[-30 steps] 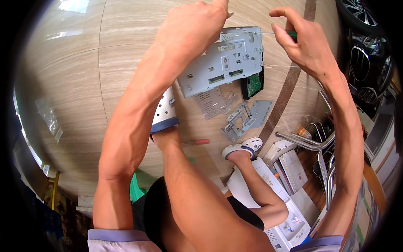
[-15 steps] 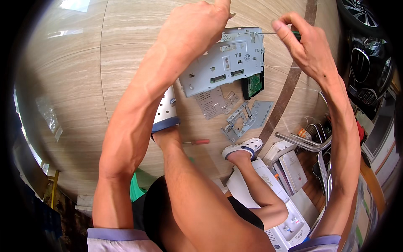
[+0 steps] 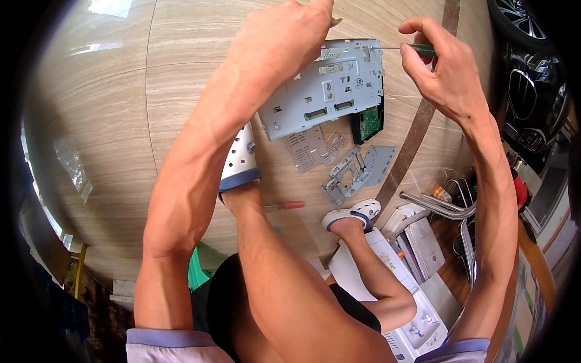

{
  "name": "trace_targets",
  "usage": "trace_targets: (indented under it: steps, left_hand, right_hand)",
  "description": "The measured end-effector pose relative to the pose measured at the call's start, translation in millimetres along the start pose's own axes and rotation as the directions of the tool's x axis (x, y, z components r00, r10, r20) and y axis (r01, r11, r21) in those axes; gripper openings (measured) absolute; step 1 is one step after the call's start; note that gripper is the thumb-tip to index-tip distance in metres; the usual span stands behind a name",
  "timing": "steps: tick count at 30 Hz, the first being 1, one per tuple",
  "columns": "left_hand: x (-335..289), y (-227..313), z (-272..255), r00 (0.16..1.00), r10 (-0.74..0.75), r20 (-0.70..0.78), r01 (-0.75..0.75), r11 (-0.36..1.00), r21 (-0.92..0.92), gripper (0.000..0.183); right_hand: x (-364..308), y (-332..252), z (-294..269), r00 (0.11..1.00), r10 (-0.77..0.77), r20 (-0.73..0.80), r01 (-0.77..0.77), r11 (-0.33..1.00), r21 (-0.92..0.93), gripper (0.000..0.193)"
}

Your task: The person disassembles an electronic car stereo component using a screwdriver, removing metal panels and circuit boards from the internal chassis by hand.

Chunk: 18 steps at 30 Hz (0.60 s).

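A light grey sheet-metal chassis [image 3: 315, 94] with slots and cut-outs lies tilted in front of me. My left hand [image 3: 287, 33] is curled at its far left edge; most of the fingertips are hidden or out of frame. In my right hand [image 3: 445, 63] is a screwdriver [image 3: 423, 49] with a green handle. Its thin shaft points left, with the tip at the chassis's far right corner. The index finger and thumb of that hand are spread around the handle. Under the chassis's right side sticks out a black-framed part with a green circuit board [image 3: 369, 121].
Nearer me lie a perforated metal plate [image 3: 305, 148], a metal bracket [image 3: 346, 175] and a red-handled screwdriver [image 3: 292, 205]. My feet in white clogs [image 3: 239, 160] flank these parts. At right are metal tubes [image 3: 439, 206], booklets [image 3: 423, 245] and a black car [image 3: 526, 91].
My right index finger and thumb have spread apart, and more of the green handle shows. The left hand and the chassis have hardly moved in view.
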State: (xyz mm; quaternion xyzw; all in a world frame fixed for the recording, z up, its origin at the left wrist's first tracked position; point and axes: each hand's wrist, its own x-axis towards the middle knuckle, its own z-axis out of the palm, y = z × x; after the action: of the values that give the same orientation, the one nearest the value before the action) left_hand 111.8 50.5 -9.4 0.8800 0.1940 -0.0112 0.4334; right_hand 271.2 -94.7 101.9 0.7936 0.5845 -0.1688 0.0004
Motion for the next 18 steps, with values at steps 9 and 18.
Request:
trace_targets:
  steps: [9,18]
  left_hand:
    - [-1,-2,2,0.999,0.015,-0.031,-0.015,1.000,-0.014,0.016]
    - [0,2,-2,1.000,-0.018,0.008,0.018,0.999,-0.032,0.017]
  right_hand:
    - [-2,-4,2,1.000,0.012,-0.014,-0.013,1.000,-0.016,0.019]
    - [-3,-4,3,0.999,0.002,-0.041,-0.003,1.000,-0.017,0.020]
